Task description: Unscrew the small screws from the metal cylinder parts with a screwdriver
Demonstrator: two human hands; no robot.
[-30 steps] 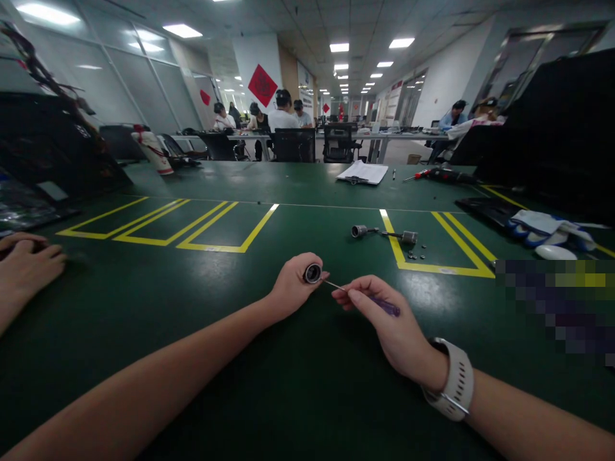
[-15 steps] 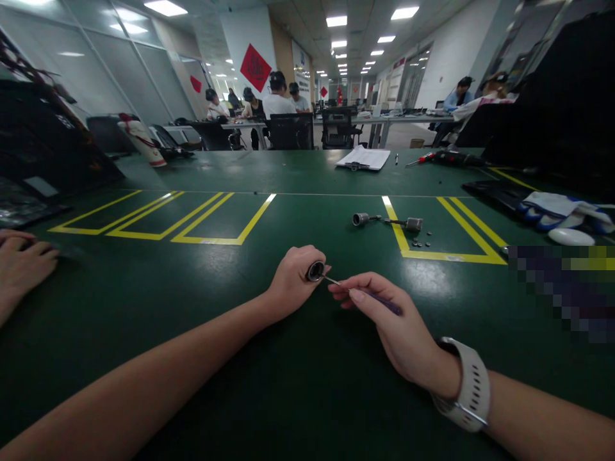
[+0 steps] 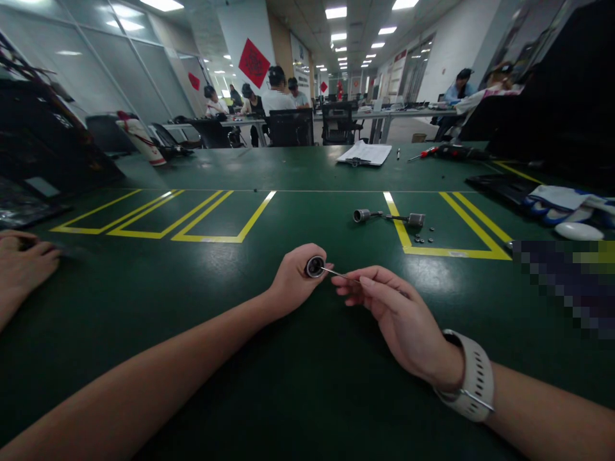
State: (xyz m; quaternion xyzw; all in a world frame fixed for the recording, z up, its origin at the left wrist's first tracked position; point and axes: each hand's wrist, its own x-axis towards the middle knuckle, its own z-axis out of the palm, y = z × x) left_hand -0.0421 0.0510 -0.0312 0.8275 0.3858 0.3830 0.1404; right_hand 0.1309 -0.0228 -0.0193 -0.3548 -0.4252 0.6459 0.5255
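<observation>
My left hand (image 3: 295, 280) is closed around a small dark metal cylinder (image 3: 314, 266), its round open end facing the camera. My right hand (image 3: 391, 307) pinches a thin screwdriver (image 3: 339, 274) whose tip reaches into the cylinder's end; the handle is mostly hidden by my fingers. A white watch (image 3: 469, 378) sits on my right wrist. Both hands rest low over the green table (image 3: 288, 358). Farther back lie two more metal cylinders (image 3: 388, 218) joined by a thin rod, with several small screws (image 3: 423, 239) beside them.
Another person's hand (image 3: 24, 262) rests at the left edge next to a dark laptop (image 3: 29, 173). Yellow tape boxes mark the table. A clipboard with papers (image 3: 365, 153), a red screwdriver (image 3: 421, 153), gloves (image 3: 562, 202) and a white mouse (image 3: 583, 230) lie beyond. People sit at far tables.
My right hand has rolled slightly, so the purple screwdriver handle is now hidden under my fingers. The view has tilted a little; the left hand still holds the cylinder in place.
</observation>
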